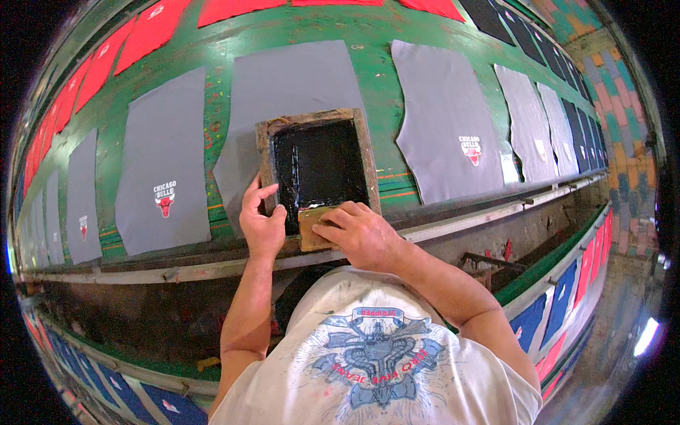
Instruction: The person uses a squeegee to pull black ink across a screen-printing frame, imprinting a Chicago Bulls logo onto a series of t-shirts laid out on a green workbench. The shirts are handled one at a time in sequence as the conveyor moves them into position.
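A person in a white T-shirt (382, 358) with a blue-and-red graphic is leaning over a long green table (379, 92), both bare forearms reaching forward. The right hand (365, 235) is gripping a tan squeegee (310, 228), its fingers closing over the top of the block at the lower end of a wooden frame (266, 159). The left hand (262, 230) is touching the frame's lower left side, thumb and forefinger standing apart; how firmly it is holding the wood, one cannot tell. Inside the frame, glossy black ink (329, 163) is covering the screen, with the squeegee's upper edge meeting it. A pale metal rail (453, 230) is running along the table's near edge, passing below the frame. The frame is lying over the lower part of a grey fabric panel (290, 74), whose upper part is showing beyond it. To the left, a second grey panel (166, 127) is bearing a small red-and-white print near its lower edge; to the right, a third grey panel (439, 120) is carrying a similar one. More panels are stretching away in both directions. Farther across the tabletop, red fabric pieces (152, 32) are lining the far side, while dark pieces (489, 18) are lying toward the upper right. Beyond the table's right end, multicoloured blocks (627, 106) are forming a patchwork surface.
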